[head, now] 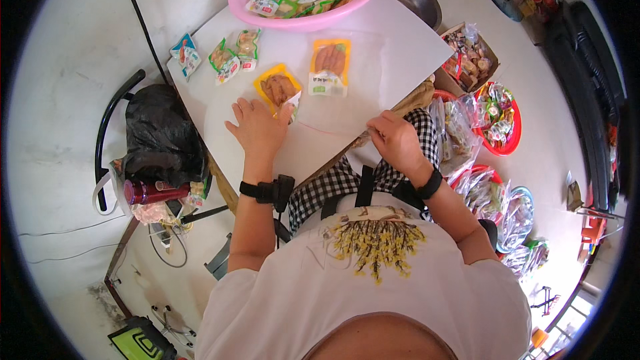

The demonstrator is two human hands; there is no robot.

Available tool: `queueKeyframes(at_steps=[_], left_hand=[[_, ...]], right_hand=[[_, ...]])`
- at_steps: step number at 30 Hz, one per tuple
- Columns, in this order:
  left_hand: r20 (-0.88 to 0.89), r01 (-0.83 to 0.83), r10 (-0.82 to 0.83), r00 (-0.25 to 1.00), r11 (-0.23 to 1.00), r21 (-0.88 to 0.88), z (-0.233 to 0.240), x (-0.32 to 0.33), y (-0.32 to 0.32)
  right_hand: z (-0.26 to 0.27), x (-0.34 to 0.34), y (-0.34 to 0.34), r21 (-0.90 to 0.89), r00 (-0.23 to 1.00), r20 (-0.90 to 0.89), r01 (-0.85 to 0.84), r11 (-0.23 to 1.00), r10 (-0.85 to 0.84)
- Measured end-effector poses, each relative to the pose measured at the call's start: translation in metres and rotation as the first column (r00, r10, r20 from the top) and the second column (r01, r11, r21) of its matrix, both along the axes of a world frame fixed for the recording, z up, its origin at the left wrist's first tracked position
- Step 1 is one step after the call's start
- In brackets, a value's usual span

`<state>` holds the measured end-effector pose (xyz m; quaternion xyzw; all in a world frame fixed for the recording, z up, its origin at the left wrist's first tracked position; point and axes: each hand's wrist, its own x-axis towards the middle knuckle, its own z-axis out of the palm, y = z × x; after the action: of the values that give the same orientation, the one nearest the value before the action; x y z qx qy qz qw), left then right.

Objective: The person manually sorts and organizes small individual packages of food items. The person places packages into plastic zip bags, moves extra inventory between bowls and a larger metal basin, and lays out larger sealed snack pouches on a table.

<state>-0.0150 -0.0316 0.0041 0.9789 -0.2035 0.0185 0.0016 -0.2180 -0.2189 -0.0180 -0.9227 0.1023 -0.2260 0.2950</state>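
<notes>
My left hand (260,127) lies spread over the white table (225,135), its thumb against the lower corner of a yellow snack packet (279,91) with brown food showing. To the right, a large clear plastic bag (365,105) lies flat, with a pinkish line along its near edge. Another yellow packet (329,67) appears to lie inside it, though the clear film makes this hard to confirm. Fingers of my right hand (397,140) are closed on the bag's near right corner, at the table edge. Two green-edged packets (223,60) and a blue-and-white packet (185,56) lie at the left.
A pink basin (305,22) full of green-edged packets stands at the back, beside a metal bowl (412,0). On the right are a cardboard box (492,62) of packets and several filled basins, one red (515,135). A black plastic bag (160,130) sits on the left.
</notes>
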Motion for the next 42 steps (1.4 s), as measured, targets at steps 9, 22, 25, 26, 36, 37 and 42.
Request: queueKeyframes(at_steps=[9, 22, 25, 26, 36, 37, 42], left_hand=[[-0.123, 0.006, -0.044, 0.991, 0.958, -0.287, -0.029, 0.014, 0.004], [-0.092, -0.026, -0.231, 0.969, 0.275, -0.961, -0.034, 0.027, 0.039], [-0.443, -0.367, -0.338, 0.83, 0.268, -0.891, 0.016, -0.013, 0.054], [-0.539, -0.449, -0.345, 0.768, 0.31, -0.838, 0.02, -0.021, 0.061], [-0.807, -0.648, -0.485, 0.337, 0.502, -0.573, 0.025, -0.08, 0.039], [-0.786, -0.654, -0.515, 0.341, 0.47, -0.592, 0.023, -0.08, 0.033], [-0.72, -0.688, -0.631, 0.288, 0.386, -0.614, 0.017, -0.081, 0.006]], right_hand=[[0.009, 0.0, 0.003, -0.009, 0.998, 0.057, 0.017, 1.0, -0.016], [0.017, -0.001, 0.006, -0.011, 0.998, 0.029, 0.047, 0.999, -0.047], [0.015, 0.0, 0.005, 0.012, 0.997, 0.044, 0.068, 0.998, -0.068], [0.015, 0.0, 0.005, 0.032, 0.994, 0.07, 0.077, 0.997, -0.079], [0.021, 0.01, 0.012, 0.066, 0.985, 0.15, 0.073, 0.995, -0.082], [0.022, 0.011, 0.012, 0.064, 0.985, 0.152, 0.073, 0.995, -0.082], [0.021, 0.009, 0.011, 0.05, 0.979, 0.184, 0.083, 0.995, -0.091]])
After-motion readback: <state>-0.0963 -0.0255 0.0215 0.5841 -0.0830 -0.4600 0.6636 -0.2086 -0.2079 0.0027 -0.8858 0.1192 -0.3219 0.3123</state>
